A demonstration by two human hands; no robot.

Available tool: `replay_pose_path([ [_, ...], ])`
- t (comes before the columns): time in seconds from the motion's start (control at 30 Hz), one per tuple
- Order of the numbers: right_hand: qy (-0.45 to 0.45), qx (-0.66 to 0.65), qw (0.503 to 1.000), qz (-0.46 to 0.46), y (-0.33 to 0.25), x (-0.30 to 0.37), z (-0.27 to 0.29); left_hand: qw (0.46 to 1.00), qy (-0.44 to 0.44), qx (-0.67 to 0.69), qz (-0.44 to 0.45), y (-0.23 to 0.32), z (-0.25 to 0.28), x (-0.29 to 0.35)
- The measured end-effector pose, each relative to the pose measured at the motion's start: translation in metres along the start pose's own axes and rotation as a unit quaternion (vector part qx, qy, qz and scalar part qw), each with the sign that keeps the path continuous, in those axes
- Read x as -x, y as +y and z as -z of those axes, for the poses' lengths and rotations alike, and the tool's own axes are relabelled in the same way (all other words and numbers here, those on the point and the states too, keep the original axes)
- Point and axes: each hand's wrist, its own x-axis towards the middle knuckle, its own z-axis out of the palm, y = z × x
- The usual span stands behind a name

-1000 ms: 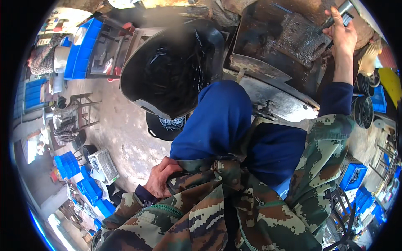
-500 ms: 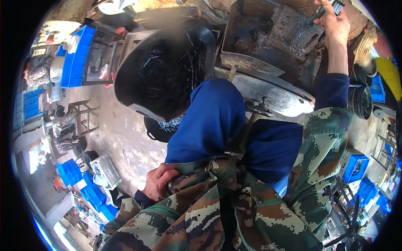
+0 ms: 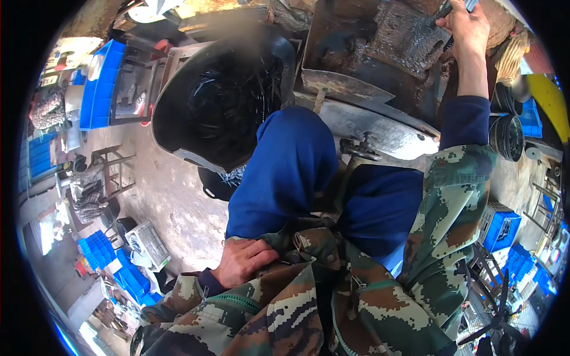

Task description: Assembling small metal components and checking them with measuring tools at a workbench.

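Observation:
My right hand [image 3: 467, 29] reaches to the top right, its fingers closed round a dark, narrow piece with a pale blue-grey end; its exact kind is not clear, and the frame edge cuts part of it off. Just left of this hand lies a wet, rough dark block [image 3: 409, 44] in a grimy metal tray [image 3: 350, 86]. My left hand [image 3: 244, 262] rests on the hem of my camouflage jacket [image 3: 285, 296], over my lap. Its fingers are loosely bent and lie on the cloth, with nothing seen in them.
A large black tub [image 3: 208, 113] with dark, shiny contents stands left of my knees. Under its rim sits a smaller black container [image 3: 215, 185] holding thin metallic pieces. Blue crates [image 3: 102, 83] stand at the left, and round black containers [image 3: 506, 137] at the right.
My left hand has shifted right along the jacket hem onto my lap. My right hand has moved slightly up with the dark piece, and the view has shifted a little.

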Motion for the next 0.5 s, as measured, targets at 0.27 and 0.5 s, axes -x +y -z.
replay_pose_path([
  [0.27, 0.005, -0.019, 1.000, -0.011, 0.003, -0.006, 0.000, 0.997, -0.065, -0.012, 0.034, 0.003, 0.005, -0.004],
  [0.5, 0.005, -0.023, 0.999, 0.040, 0.005, -0.001, 0.000, 0.985, -0.081, -0.138, 0.064, 0.003, 0.001, -0.006],
])
